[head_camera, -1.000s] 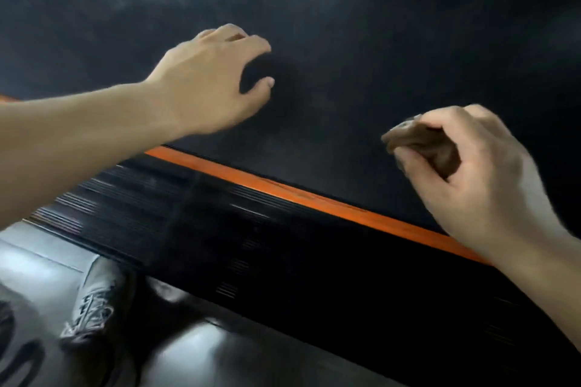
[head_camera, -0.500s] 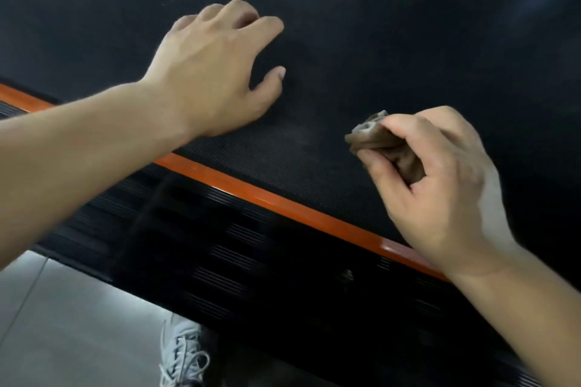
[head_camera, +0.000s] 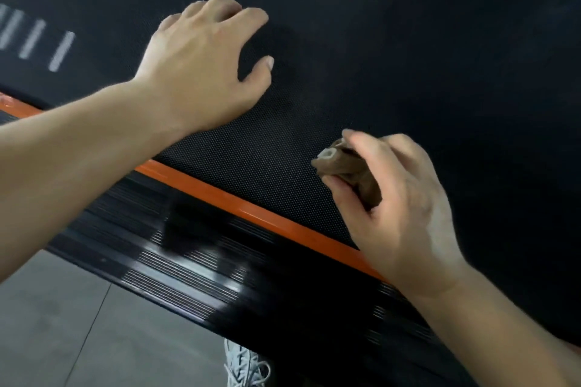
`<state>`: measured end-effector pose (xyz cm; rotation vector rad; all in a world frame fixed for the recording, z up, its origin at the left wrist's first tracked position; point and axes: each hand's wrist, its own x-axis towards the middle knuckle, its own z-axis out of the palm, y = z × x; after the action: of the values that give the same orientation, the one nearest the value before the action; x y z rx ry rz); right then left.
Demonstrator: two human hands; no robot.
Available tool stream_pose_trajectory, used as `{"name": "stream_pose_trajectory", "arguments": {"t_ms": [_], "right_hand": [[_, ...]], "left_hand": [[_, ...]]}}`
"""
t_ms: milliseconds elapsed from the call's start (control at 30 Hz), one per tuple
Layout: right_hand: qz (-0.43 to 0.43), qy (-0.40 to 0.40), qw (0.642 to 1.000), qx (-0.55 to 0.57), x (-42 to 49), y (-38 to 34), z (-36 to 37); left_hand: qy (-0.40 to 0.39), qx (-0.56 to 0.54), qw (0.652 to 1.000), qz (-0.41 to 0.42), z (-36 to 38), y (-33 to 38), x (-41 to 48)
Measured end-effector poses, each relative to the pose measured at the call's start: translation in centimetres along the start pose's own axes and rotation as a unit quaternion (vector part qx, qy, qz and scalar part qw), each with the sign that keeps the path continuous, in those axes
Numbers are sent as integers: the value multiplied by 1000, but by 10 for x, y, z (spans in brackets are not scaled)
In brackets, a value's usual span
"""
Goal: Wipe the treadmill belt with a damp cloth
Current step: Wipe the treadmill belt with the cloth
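The black textured treadmill belt (head_camera: pixel 393 50) fills the upper part of the view. My left hand (head_camera: pixel 201 66) rests on the belt with its fingers curled and apart, holding nothing. My right hand (head_camera: pixel 399 214) is lower right, near the belt's near edge, and grips a bunched brown cloth (head_camera: pixel 345 166). One end of the cloth sticks out to the left past my thumb, just over the belt; I cannot tell whether it touches.
An orange strip (head_camera: pixel 251 210) runs along the belt's near edge. Below it lies a black ribbed side rail (head_camera: pixel 176 267). Grey floor tiles (head_camera: pixel 63 324) are at lower left, and a white laced shoe (head_camera: pixel 245 367) shows at the bottom. White stripes (head_camera: pixel 31 41) mark the belt at far left.
Both hands have shifted left along the belt as the view moved. White stripes came into sight at far left. The right hand keeps its grip on the cloth.
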<state>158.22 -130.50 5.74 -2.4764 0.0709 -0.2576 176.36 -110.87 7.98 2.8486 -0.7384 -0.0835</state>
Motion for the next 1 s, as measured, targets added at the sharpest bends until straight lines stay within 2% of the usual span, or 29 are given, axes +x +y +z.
{"name": "stream_pose_trajectory", "arguments": {"t_ms": [300, 733, 1000], "right_hand": [[-18, -14, 1000, 7, 30, -36, 21], [6, 40, 999, -4, 138, -174, 176], [45, 55, 997, -34, 176, -240, 224]], "left_hand": [[-13, 18, 1000, -8, -31, -41, -8], [-35, 40, 999, 2, -52, -277, 31], [-78, 9, 997, 25, -65, -365, 36]]}}
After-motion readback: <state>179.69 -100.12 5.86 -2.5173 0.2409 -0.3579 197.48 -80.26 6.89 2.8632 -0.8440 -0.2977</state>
